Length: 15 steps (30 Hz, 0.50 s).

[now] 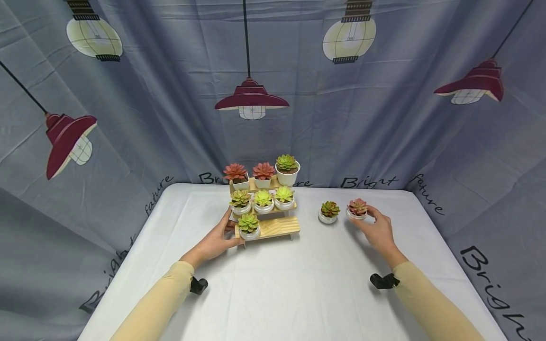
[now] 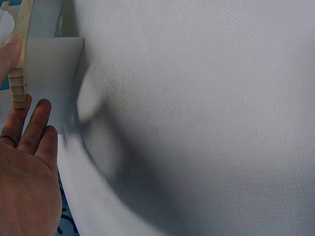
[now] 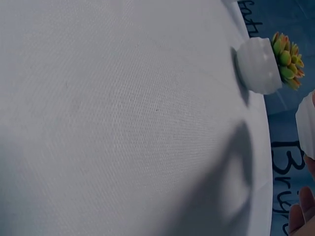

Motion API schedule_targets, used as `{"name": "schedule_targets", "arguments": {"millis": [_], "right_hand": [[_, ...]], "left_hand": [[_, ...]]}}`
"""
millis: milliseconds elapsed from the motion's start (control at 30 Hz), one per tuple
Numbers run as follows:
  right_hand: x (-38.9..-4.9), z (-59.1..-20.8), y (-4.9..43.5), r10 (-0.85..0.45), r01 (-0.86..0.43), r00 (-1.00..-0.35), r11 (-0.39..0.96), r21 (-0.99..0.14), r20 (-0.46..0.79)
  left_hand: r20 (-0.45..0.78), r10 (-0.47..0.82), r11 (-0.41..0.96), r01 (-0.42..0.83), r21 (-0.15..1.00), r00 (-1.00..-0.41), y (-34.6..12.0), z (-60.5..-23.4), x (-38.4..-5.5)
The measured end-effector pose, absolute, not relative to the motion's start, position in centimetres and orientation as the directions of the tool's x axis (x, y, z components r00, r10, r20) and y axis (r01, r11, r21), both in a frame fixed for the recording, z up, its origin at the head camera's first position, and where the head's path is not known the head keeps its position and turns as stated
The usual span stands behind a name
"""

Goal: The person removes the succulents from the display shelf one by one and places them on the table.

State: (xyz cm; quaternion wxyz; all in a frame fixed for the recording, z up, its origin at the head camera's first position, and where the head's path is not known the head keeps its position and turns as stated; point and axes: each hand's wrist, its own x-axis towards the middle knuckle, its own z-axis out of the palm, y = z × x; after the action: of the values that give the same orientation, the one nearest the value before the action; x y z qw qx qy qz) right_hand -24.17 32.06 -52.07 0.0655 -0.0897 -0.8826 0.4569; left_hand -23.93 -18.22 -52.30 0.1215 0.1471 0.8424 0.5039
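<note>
A small potted pink succulent (image 1: 357, 207) in a white pot is pinched between the thumb and fingers of my right hand (image 1: 378, 232). The pot is raised off the table in the right wrist view, where its white side (image 3: 306, 128) shows at the edge. My left hand (image 1: 216, 241) grips the left end of a three-step wooden plant stand (image 1: 277, 227). In the left wrist view the thumb lies on the wooden step (image 2: 19, 73), and a fingertip touches its end. On the lowest step sits a green succulent (image 1: 248, 223), at the left.
Left of the held pot stands a green-and-red succulent (image 1: 329, 210) on the white-covered table (image 1: 290, 289). The middle step bears three green succulents (image 1: 263, 200). Two red succulents (image 1: 263, 171) and a larger green one (image 1: 287, 166) stand on top. Behind hangs a grey-blue curtain (image 1: 307, 128).
</note>
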Motion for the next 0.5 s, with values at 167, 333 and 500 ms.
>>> {"name": "schedule_targets", "arguments": {"millis": [167, 333, 500], "right_hand": [[-24.6, -52.6, 32.2, 0.225, 0.136, -0.974, 0.577, -0.805, -0.003], [-25.0, -53.0, 32.4, 0.227, 0.152, -0.974, 0.584, -0.797, -0.019], [-25.1, -53.4, 32.7, 0.228, 0.165, -0.973, 0.604, -0.78, -0.03]], "left_hand": [[-0.06, 0.373, 0.447, 0.123, 0.886, -0.926, -18.3, -52.3, -24.0], [-0.059, 0.372, 0.448, 0.124, 0.885, -0.926, -18.3, -52.3, -24.0], [-0.062, 0.365, 0.457, 0.121, 0.881, -0.929, -18.2, -52.3, -24.0]]}}
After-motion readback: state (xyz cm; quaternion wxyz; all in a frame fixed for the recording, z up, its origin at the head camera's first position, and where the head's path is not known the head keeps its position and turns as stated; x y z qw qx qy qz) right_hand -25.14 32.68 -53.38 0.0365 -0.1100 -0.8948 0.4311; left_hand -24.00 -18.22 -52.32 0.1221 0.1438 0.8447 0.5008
